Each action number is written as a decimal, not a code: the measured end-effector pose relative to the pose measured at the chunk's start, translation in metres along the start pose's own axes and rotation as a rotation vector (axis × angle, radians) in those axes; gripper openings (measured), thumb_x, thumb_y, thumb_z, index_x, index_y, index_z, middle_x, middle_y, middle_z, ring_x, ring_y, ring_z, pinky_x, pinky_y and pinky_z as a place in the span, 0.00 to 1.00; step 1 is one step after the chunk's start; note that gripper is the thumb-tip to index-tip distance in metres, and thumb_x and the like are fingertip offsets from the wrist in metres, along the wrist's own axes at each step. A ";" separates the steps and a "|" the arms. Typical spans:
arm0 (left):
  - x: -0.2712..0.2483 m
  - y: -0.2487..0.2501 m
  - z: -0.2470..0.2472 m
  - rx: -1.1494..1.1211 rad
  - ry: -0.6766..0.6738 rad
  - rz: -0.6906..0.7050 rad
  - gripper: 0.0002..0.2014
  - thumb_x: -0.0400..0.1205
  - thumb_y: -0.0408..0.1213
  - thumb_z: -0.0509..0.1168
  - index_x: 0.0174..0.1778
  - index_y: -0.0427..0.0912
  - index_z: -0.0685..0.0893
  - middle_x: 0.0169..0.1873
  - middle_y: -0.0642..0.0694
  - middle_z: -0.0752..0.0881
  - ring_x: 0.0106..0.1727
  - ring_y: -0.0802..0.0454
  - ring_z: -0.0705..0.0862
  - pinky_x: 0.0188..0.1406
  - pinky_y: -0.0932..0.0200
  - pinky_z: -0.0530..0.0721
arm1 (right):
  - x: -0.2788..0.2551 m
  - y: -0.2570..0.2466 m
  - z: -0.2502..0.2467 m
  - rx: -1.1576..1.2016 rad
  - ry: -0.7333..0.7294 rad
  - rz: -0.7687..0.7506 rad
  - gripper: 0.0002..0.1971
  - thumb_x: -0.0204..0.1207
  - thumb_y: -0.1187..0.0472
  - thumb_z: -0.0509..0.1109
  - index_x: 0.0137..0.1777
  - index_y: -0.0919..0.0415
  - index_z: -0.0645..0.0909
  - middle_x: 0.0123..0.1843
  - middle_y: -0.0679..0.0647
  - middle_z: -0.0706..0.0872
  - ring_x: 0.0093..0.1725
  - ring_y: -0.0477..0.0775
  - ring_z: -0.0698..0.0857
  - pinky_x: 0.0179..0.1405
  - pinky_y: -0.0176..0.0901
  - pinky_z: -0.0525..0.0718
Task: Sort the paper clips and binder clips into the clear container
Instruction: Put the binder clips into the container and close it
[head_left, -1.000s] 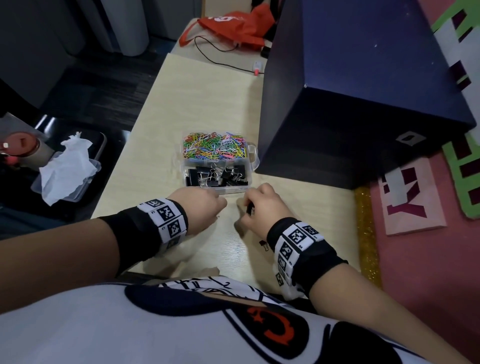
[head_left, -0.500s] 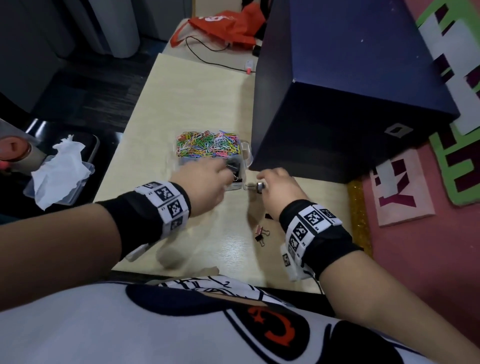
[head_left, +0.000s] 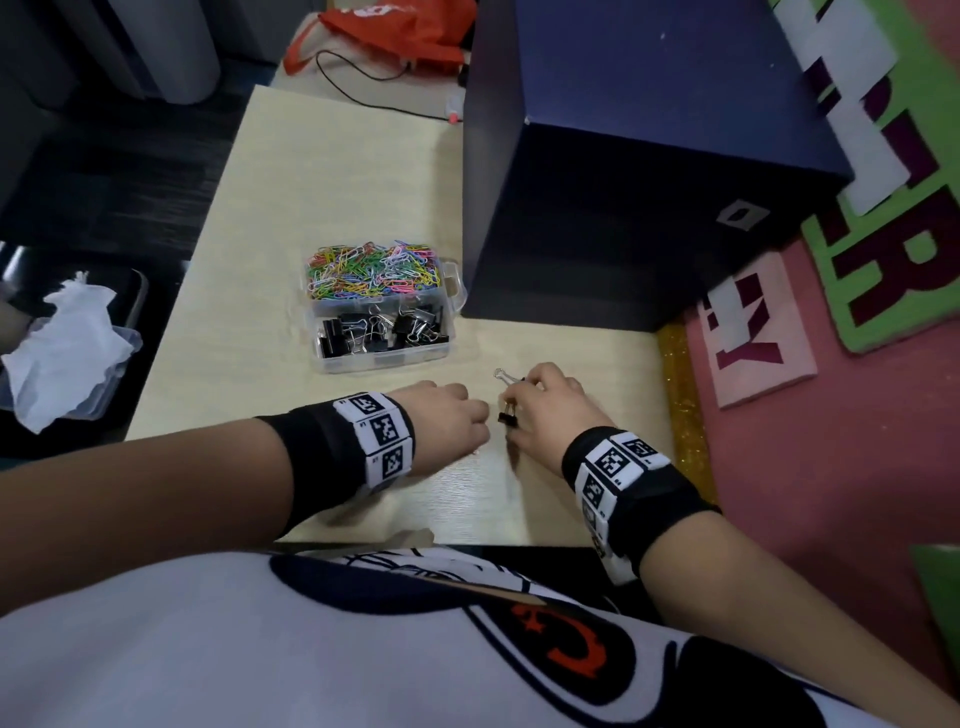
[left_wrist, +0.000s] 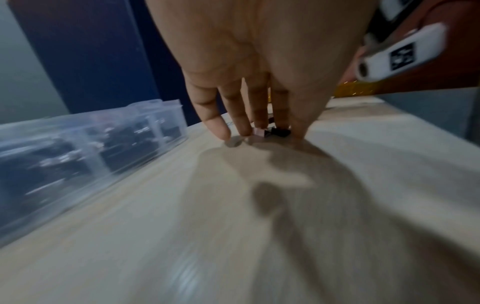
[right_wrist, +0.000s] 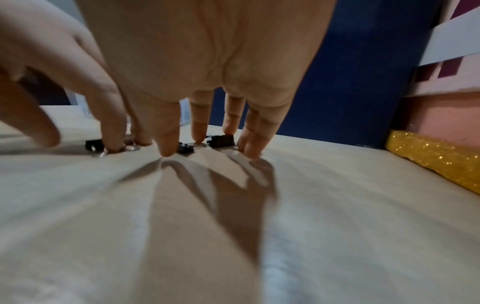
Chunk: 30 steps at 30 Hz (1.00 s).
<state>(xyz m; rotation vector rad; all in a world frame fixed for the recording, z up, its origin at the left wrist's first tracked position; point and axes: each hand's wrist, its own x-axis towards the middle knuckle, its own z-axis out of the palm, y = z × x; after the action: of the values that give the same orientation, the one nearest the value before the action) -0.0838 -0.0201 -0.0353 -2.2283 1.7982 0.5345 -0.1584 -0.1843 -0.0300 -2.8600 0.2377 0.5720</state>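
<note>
Hands (head_left: 452, 415) on pale wooden table (head_left: 332, 171)

From the head view, the left hand (head_left: 447, 415) covers whatever its fingers (left_wrist: 217, 125) touch on the surface (head_left: 332, 171). The left wrist view is motion-blurred, so the clear container (left_wrist: 85, 142) shows only dark smears inside. Small black binder clips (right_wrist: 221, 140) sit partly hidden behind the right hand's (head_left: 545, 410) fingertips, perhaps three.
</note>
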 end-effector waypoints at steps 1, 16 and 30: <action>-0.002 -0.005 0.000 -0.012 -0.006 -0.024 0.12 0.85 0.38 0.57 0.63 0.46 0.75 0.62 0.46 0.74 0.61 0.42 0.75 0.52 0.46 0.82 | -0.001 -0.002 0.001 0.005 0.007 0.001 0.17 0.76 0.53 0.69 0.65 0.47 0.76 0.65 0.51 0.68 0.61 0.59 0.73 0.53 0.44 0.73; -0.035 -0.022 0.012 -0.219 -0.108 -0.404 0.16 0.75 0.39 0.64 0.59 0.44 0.78 0.54 0.43 0.74 0.57 0.42 0.74 0.50 0.49 0.81 | 0.013 -0.026 0.003 0.065 -0.034 0.014 0.07 0.74 0.65 0.63 0.51 0.57 0.75 0.55 0.56 0.71 0.41 0.60 0.81 0.45 0.44 0.83; -0.068 -0.071 0.000 -0.178 0.277 -0.764 0.15 0.81 0.45 0.60 0.60 0.44 0.79 0.56 0.42 0.78 0.59 0.39 0.76 0.47 0.47 0.78 | 0.025 -0.041 0.004 0.039 -0.005 0.052 0.20 0.73 0.74 0.57 0.63 0.61 0.72 0.59 0.62 0.73 0.48 0.65 0.83 0.48 0.50 0.82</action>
<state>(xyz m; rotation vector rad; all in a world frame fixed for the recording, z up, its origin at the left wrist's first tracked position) -0.0266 0.0560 -0.0104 -2.9622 0.8615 0.2333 -0.1292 -0.1468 -0.0364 -2.8220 0.3200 0.5777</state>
